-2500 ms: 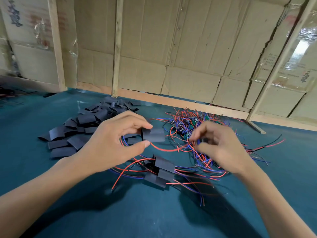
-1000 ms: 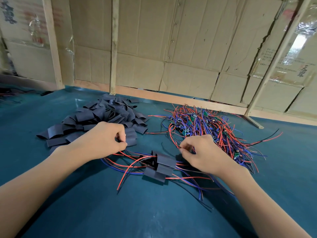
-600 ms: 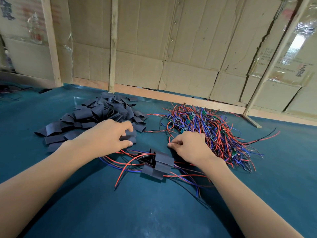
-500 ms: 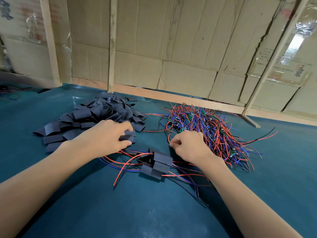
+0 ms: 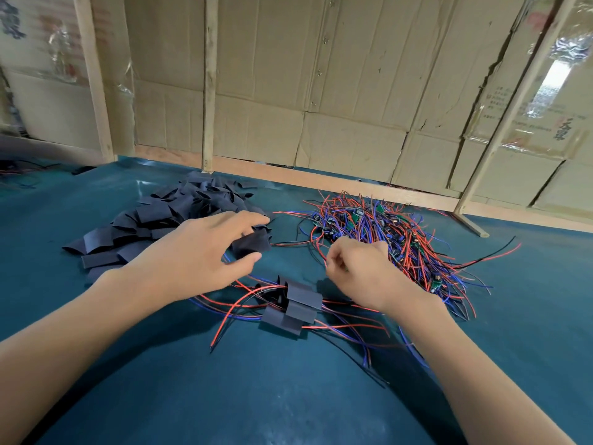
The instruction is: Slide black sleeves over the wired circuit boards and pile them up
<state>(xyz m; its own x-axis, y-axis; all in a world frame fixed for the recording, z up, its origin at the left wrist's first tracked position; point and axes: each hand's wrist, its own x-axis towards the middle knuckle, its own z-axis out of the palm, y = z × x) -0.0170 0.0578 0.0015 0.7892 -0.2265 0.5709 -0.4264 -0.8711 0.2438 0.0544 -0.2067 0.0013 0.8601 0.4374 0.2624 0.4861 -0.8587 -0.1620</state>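
Observation:
A heap of flat black sleeves [image 5: 167,216] lies at the left of the teal table [image 5: 288,396]. My left hand [image 5: 192,258] reaches over the heap's near right edge and pinches one black sleeve [image 5: 255,245] between thumb and fingers. To the right spreads a tangle of wired circuit boards [image 5: 394,232] with red, blue and black leads. My right hand [image 5: 362,271] is curled at the tangle's near left edge, pinching the wires of one board. Between my hands, closer to me, lies a small pile of sleeved boards [image 5: 298,308], their wires trailing out.
A cardboard wall [image 5: 321,91] with wooden posts [image 5: 210,81] closes the table's far side, behind a wooden rail [image 5: 321,179]. A slanted post foot [image 5: 471,224] rests at the back right. Loose wires [image 5: 16,175] lie at the far left.
The sleeved board held between both hands is gone from them. My left hand went to the sleeve heap and took a sleeve; my right hand moved into the wire tangle and closed on wires.

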